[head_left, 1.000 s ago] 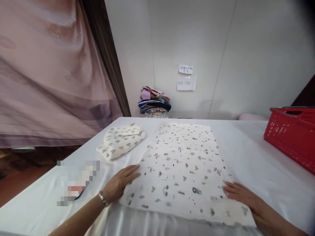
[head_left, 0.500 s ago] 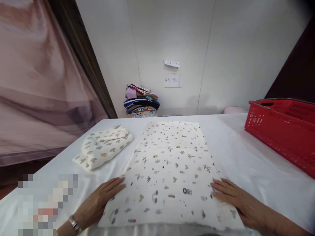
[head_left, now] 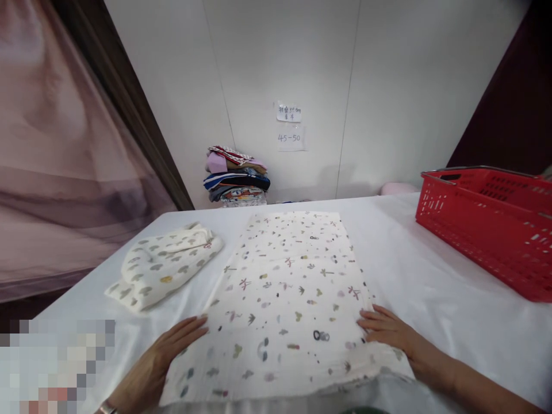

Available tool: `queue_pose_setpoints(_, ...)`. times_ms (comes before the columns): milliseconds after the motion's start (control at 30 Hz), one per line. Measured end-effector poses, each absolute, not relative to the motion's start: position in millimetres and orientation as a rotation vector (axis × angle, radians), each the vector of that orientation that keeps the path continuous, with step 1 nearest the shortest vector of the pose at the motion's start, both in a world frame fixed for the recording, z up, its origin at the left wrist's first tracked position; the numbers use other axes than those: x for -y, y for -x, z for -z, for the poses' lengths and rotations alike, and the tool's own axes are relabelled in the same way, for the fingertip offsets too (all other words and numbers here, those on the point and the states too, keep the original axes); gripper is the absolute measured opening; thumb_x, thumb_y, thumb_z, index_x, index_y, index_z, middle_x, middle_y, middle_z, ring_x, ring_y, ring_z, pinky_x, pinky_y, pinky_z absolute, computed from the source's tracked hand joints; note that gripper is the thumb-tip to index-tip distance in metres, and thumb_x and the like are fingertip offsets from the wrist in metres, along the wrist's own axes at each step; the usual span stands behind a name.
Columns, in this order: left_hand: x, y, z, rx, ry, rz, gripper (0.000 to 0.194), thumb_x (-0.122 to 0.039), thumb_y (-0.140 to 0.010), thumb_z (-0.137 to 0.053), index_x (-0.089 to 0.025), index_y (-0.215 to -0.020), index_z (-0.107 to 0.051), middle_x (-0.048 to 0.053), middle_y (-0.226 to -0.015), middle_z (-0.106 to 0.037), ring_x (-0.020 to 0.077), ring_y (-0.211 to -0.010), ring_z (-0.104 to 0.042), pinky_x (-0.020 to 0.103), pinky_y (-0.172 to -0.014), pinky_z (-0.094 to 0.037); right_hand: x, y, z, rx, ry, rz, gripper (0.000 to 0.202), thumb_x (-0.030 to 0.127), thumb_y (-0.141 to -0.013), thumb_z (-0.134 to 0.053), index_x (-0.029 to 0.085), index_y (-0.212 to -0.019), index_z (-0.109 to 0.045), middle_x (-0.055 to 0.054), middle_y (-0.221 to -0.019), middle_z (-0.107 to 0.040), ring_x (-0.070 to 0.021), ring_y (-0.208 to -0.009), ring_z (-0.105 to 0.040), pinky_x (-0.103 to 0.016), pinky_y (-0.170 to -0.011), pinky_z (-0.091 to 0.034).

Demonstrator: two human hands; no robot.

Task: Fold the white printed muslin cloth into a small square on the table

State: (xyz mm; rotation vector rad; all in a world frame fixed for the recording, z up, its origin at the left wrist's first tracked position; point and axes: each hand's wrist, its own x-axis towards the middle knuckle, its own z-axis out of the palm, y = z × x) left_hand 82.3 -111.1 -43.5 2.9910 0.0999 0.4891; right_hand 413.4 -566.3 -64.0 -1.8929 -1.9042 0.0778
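Note:
A white cloth [head_left: 276,299] with small printed palms, leaves and rainbows lies spread lengthwise on the table in front of me. My left hand [head_left: 172,348] rests along its left edge, fingers stretched out and the fingertips on the fabric. On the opposite edge, my right hand [head_left: 390,333] lies with extended fingers touching the cloth. Neither hand grips anything visible. The near edge of the cloth is wavy at the right, with greyish fabric in front of it.
A crumpled white cloth with grey shapes [head_left: 168,261] lies at the left on the white-covered table [head_left: 392,253]. At the right stands a red plastic basket [head_left: 478,236]. Folded fabrics [head_left: 237,178] are stacked by the wall, below paper labels [head_left: 291,138]. A pinkish curtain [head_left: 64,172] hangs at left.
The view has turned slightly right, so things appear further left. The near right edge of the printed cloth now looks wavier, with more greyish fabric before it. Both hands stay at the sides.

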Motion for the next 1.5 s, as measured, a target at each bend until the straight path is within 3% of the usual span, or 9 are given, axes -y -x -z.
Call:
queue_pose_setpoints(300, 107.0, -74.3, 44.3, -0.19, -3.078, -0.418, 0.068, -0.006, -0.073, -0.038, -0.038, -0.132, -0.041, -0.005, -0.138, -0.043, 0.0184, -0.116, -0.051, 0.027, -0.094, -0.046, 569.5, -408.3, 59.9, 1.805, 1.943, -0.156, 0.043, 0.039, -0.085, -0.051, 0.033, -0.128, -0.047, -0.006, -0.132, -0.049, -0.0242, -0.13, -0.033, -0.049, -0.107, -0.022)
queue_pose_setpoints(500, 101.1, -70.6, 40.6, -0.234, -3.129, -0.425, 0.056, -0.016, -0.078, -0.046, -0.034, -0.131, -0.045, -0.001, -0.131, -0.051, 0.0185, -0.107, -0.058, 0.025, -0.088, -0.05, 571.1, -404.7, 57.5, 1.75, 1.916, -0.127, 0.044, 0.038, -0.084, -0.054, 0.036, -0.127, -0.047, -0.005, -0.135, -0.046, -0.0251, -0.13, -0.031, -0.05, -0.106, -0.025)
queue_pose_setpoints(800, 119.3, -70.6, 29.4, -0.076, -3.202, -0.381, 0.065, -0.005, -0.073, -0.039, -0.034, -0.13, -0.045, 0.0, -0.141, -0.038, 0.0215, -0.122, -0.045, 0.032, -0.096, -0.045, 577.2, -413.1, 70.7, 1.801, 1.886, -0.093, 0.049, 0.034, -0.081, -0.056, 0.037, -0.129, -0.045, -0.004, -0.132, -0.05, -0.0272, -0.128, -0.035, -0.054, -0.105, -0.024)
queue_pose_setpoints(933, 116.4, -76.8, 28.6, -0.078, -3.069, -0.44, 0.06, -0.004, -0.072, -0.035, -0.031, -0.12, -0.056, -0.001, -0.142, -0.037, 0.0213, -0.125, -0.041, 0.034, -0.098, -0.042, 576.6, -415.6, 65.6, 1.746, 1.919, -0.152, 0.045, 0.035, -0.083, -0.053, 0.037, -0.128, -0.047, -0.002, -0.131, -0.051, -0.0268, -0.127, -0.037, -0.055, -0.107, -0.021)
queue_pose_setpoints(1100, 113.5, -108.2, -4.8, -0.211, -2.752, -0.542, 0.04, -0.026, -0.085, -0.041, -0.027, -0.123, -0.052, 0.002, -0.135, -0.046, 0.0209, -0.127, -0.039, 0.035, -0.101, -0.039, 561.0, -417.4, 18.6, 1.605, 1.837, -0.147, 0.04, 0.04, -0.083, -0.054, 0.035, -0.123, -0.053, -0.003, -0.121, -0.059, -0.0275, -0.12, -0.047, -0.054, -0.106, -0.026)
queue_pose_setpoints(1200, 117.4, -126.7, -33.4, -0.318, -2.572, -0.532, 0.042, -0.043, -0.086, -0.042, -0.024, -0.122, -0.054, 0.004, -0.133, -0.049, 0.0222, -0.123, -0.043, 0.034, -0.1, -0.039, 560.4, -423.4, -5.0, 1.533, 1.826, -0.135, 0.04, 0.042, -0.082, -0.054, 0.036, -0.121, -0.054, -0.003, -0.118, -0.061, -0.0288, -0.114, -0.052, -0.053, -0.103, -0.032)
queue_pose_setpoints(1333, 122.9, -135.0, -54.6, -0.489, -2.27, -0.419, 0.05, -0.055, -0.08, -0.047, -0.018, -0.11, -0.064, 0.006, -0.122, -0.059, 0.0246, -0.112, -0.054, 0.034, -0.093, -0.045, 582.2, -436.9, 0.1, 1.409, 1.941, -0.241, 0.045, 0.038, -0.078, -0.059, 0.039, -0.123, -0.053, -0.003, -0.122, -0.058, -0.0316, -0.115, -0.05, -0.048, -0.096, -0.044)
queue_pose_setpoints(1433, 118.9, -139.1, -61.6, -0.598, -2.119, -0.336, 0.053, -0.057, -0.073, -0.054, -0.018, -0.107, -0.066, 0.006, -0.11, -0.066, 0.0252, -0.101, -0.061, 0.035, -0.085, -0.05, 594.7, -446.9, 9.6, 1.409, 2.012, -0.421, 0.045, 0.036, -0.076, -0.06, 0.041, -0.12, -0.055, -0.003, -0.119, -0.06, -0.0323, -0.114, -0.051, -0.043, -0.09, -0.05)
queue_pose_setpoints(1500, 110.8, -150.0, -65.7, -0.621, -2.134, -0.261, 0.046, -0.05, -0.072, -0.059, -0.018, -0.102, -0.068, 0.005, -0.101, -0.069, 0.0233, -0.091, -0.065, 0.033, -0.079, -0.052, 590.7, -456.3, 6.4, 1.405, 1.997, -0.519, 0.041, 0.04, -0.075, -0.061, 0.039, -0.116, -0.059, -0.004, -0.114, -0.063, -0.033, -0.105, -0.058, -0.04, -0.084, -0.053)
